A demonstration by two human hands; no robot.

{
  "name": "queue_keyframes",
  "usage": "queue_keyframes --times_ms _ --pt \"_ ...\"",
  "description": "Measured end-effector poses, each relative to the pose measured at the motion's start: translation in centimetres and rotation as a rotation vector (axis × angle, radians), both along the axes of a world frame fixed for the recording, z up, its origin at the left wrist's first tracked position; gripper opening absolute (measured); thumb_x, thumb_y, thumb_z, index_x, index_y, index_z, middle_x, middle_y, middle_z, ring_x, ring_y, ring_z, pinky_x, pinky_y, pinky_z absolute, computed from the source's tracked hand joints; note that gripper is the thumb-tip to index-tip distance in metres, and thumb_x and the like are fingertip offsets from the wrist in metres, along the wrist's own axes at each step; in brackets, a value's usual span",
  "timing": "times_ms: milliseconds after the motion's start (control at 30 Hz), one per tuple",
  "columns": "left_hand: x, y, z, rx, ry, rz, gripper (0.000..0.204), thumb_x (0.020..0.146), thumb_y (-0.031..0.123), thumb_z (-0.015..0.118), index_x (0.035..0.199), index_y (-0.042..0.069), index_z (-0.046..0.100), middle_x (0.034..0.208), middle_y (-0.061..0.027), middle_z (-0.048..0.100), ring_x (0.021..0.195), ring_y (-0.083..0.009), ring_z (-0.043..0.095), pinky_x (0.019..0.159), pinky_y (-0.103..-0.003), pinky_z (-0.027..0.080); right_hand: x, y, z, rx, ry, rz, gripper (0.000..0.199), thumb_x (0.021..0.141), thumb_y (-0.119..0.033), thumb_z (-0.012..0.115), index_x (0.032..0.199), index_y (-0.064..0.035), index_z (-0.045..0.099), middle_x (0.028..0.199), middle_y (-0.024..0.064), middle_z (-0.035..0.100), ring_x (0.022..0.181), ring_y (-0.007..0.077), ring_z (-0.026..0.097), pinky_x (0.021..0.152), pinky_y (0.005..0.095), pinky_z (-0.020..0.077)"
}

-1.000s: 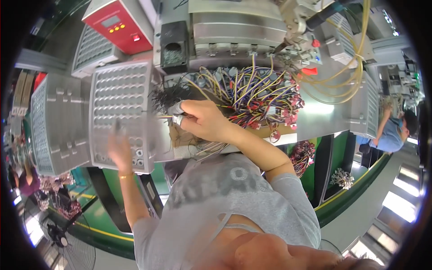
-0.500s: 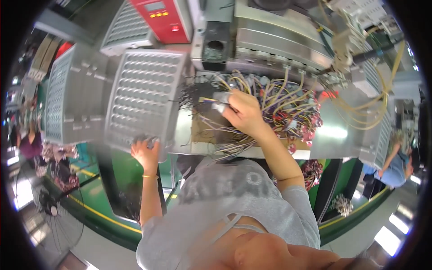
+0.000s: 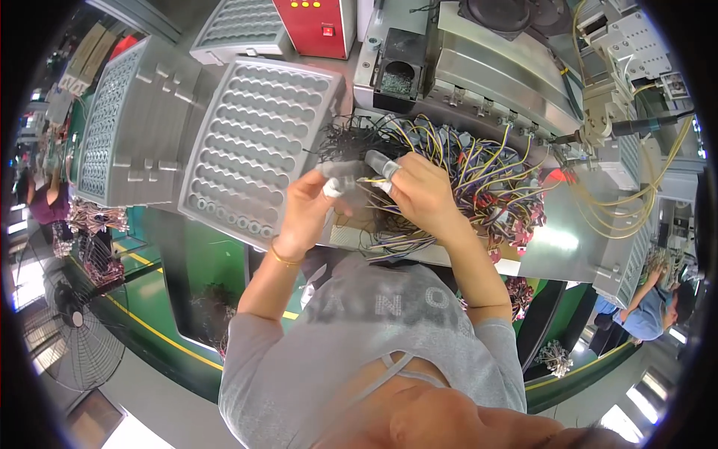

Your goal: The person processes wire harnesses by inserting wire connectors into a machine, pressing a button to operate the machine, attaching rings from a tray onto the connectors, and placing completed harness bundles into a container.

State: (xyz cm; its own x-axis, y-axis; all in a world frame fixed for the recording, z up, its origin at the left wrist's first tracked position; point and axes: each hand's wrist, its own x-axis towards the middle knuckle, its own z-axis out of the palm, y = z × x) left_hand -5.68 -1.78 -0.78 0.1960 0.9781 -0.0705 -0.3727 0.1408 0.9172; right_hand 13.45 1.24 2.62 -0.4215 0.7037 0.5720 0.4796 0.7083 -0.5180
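Observation:
My right hand (image 3: 428, 193) pinches a short, yellowish wire (image 3: 368, 179) pointing left; pale coverings wrap its thumb and index fingertips. Facing it, my left hand (image 3: 305, 215) is closed at the fingertips, close to the wire's end. White shows at those fingertips, and a grey blur lies beside them, so what they hold cannot be made out. Beneath and beyond both hands spreads a heap of wires (image 3: 479, 176) in yellow, purple and black with small connectors. To the left lies a grey tray (image 3: 250, 135) with scalloped rows; small round parts sit in its nearest row.
A red box (image 3: 318, 26) with buttons and a switch stands behind the tray. Right of it are a dark cup-like holder (image 3: 399, 78) and a metal machine (image 3: 501, 75). Stacked trays (image 3: 112, 127) rise at far left. A fan (image 3: 78, 322) and other people are farther off.
My left hand has come from the tray's near edge, up and right, to meet my right hand. My right hand stays over the wires, still holding the wire. The view has shifted slightly.

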Motion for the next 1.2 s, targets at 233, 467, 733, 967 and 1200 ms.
queue_keyframes --times_ms 233,467,733,967,1200 --pt "0.6 0.5 2.6 -0.174 0.247 -0.128 0.009 0.079 0.003 0.059 0.086 -0.001 0.062 0.079 -0.0019 0.059 0.064 -0.0063 0.053 0.052 -0.021 0.045 -0.5 -0.9 -1.0 0.044 -0.03 -0.013 0.016 0.054 0.003 0.062 0.064 -0.0006 0.05 0.061 0.0083 0.043 0.053 0.0231 0.044 0.042 0.0323 0.0346" --pt "0.2 0.5 2.3 -0.147 0.165 0.009 0.01 0.08 0.009 0.059 0.085 0.0 0.062 0.064 -0.0003 0.057 0.05 -0.0056 0.048 0.045 -0.019 0.038 -0.3 -1.5 -0.5 0.043 0.001 0.004 0.016 0.056 0.002 0.062 0.069 -0.0001 0.053 0.064 0.0094 0.043 0.055 0.0257 0.044 0.045 0.0337 0.0352" --pt "0.8 0.4 2.6 0.158 0.303 0.009 0.02 0.078 -0.002 0.059 0.098 -0.001 0.06 0.092 -0.0039 0.059 0.08 -0.0063 0.054 0.066 -0.02 0.046 -0.7 -2.1 0.9 -0.535 0.189 -0.041 0.01 0.074 0.001 0.055 0.084 0.0017 0.058 0.057 0.0038 0.048 0.049 0.0079 0.044 0.046 0.0228 0.0352" --pt "1.3 0.2 2.2 0.035 -0.009 -0.068 0.039 0.078 -0.002 0.06 0.115 -0.002 0.049 0.106 -0.0054 0.057 0.09 -0.0091 0.054 0.073 -0.022 0.047 -0.1 -1.9 0.4 -0.757 0.474 -0.106 0.009 0.076 -0.002 0.058 0.084 0.0019 0.061 0.065 -0.001 0.058 0.059 0.0011 0.048 0.05 0.0177 0.0393" --pt "1.8 0.0 2.8 0.032 -0.018 -0.114 0.041 0.078 -0.005 0.057 0.118 -0.001 0.047 0.106 -0.0054 0.057 0.09 -0.0095 0.054 0.07 -0.021 0.047 -0.2 -1.8 0.3 -0.691 0.462 -0.089 0.005 0.074 -0.003 0.061 0.076 0.0016 0.059 0.062 -0.0013 0.057 0.058 0.0012 0.048 0.049 0.0182 0.039"
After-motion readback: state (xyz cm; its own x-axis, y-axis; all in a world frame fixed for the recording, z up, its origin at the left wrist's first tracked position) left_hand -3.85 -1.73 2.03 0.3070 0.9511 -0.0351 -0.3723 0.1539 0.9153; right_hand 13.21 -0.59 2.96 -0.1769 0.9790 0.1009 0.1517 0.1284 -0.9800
